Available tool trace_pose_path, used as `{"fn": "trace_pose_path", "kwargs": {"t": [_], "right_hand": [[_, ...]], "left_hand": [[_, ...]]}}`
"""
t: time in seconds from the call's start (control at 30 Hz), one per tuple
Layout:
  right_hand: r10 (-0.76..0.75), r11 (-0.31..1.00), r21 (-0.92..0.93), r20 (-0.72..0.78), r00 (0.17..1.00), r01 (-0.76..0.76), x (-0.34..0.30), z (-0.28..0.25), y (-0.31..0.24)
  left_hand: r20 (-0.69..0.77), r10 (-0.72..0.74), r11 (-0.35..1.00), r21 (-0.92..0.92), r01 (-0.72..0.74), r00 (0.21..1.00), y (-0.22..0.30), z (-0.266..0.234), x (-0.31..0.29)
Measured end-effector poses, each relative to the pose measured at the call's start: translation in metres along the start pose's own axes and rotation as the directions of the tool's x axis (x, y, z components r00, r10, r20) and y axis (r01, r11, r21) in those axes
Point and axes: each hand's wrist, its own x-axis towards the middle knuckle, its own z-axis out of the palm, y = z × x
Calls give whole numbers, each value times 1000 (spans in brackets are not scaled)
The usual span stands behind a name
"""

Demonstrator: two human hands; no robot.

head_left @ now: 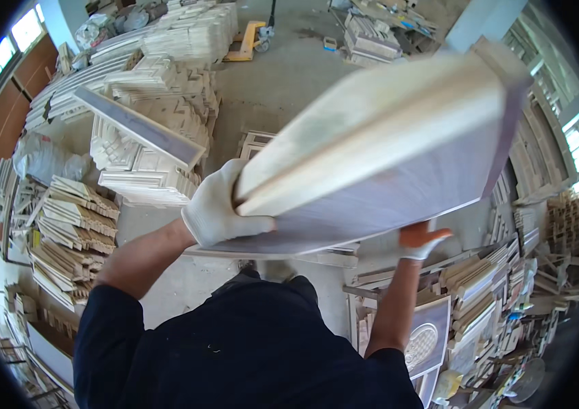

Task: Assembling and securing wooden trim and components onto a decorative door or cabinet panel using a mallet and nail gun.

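Note:
A large wooden panel point(385, 184) with a purple-grey face and pale, thick edges is tilted up in front of me, its far right end raised. My left hand point(218, 211), in a white glove, is closed round the panel's near left corner, with the thumb pressed on the grey face. Under the lower right edge is my right hand point(420, 240), in a glove with an orange palm. Its palm faces up and its thumb sticks out to the right; the fingers are hidden by the panel, which appears to rest on them.
Stacked pale wooden frames point(146, 184) stand at left, with a narrow grey board point(139, 126) across them. A yellow pallet jack point(245, 42) is at the back. Timber pieces point(480, 273) crowd the right, beside a panel with an oval carving point(422, 345).

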Motion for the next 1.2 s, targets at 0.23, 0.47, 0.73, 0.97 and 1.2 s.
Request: {"fn": "trace_pose_path", "kwargs": {"t": [0.23,0.47,0.73,0.97,1.2], "right_hand": [[-48,994,33,-733,678,106,-28,-110,18],[513,834,448,-414,752,-323,-153,-176,206],[710,620,770,-468,527,-150,-208,-137,337],[821,476,879,-433,373,-26,-231,-102,498],[758,306,927,-374,535,215,-201,-59,624]], "left_hand": [[354,105,783,546,-297,929,71,18,123],[703,-291,578,670,-466,649,57,120,236],[899,-372,433,388,-814,230,-72,188,295],[919,-393,318,105,-942,-31,-216,209,350],[721,-608,353,-131,-927,-333,-336,338,393]]}}
